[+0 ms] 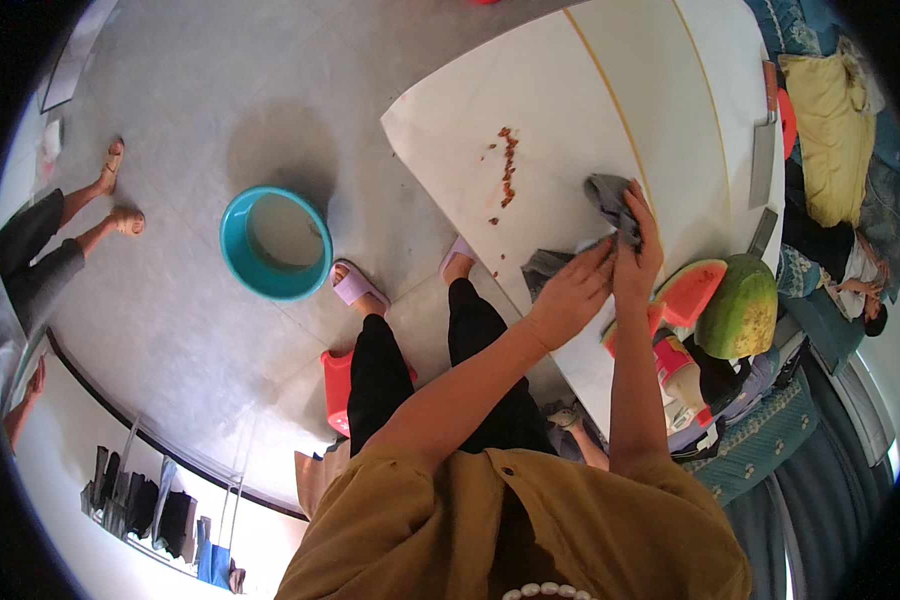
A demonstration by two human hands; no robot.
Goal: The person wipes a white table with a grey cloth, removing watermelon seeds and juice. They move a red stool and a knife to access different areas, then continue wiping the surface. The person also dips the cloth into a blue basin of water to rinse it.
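Note:
My left hand and my right hand meet above the white table, both gripping a grey cloth. One part of the cloth bunches up past my right fingers. Another grey part shows beyond my left hand, near the table's edge; my hands hide how the two parts join. Farther left on the tabletop lies an uneven line of small reddish-brown scraps, with a few stray bits trailing towards the near edge. Close to my right wrist are cut watermelon slices.
A large watermelon piece, a bottle and a cleaver lie along the table's right side. On the floor stand a teal basin of cloudy liquid and a red stool. Other people's legs appear left; someone lies at right.

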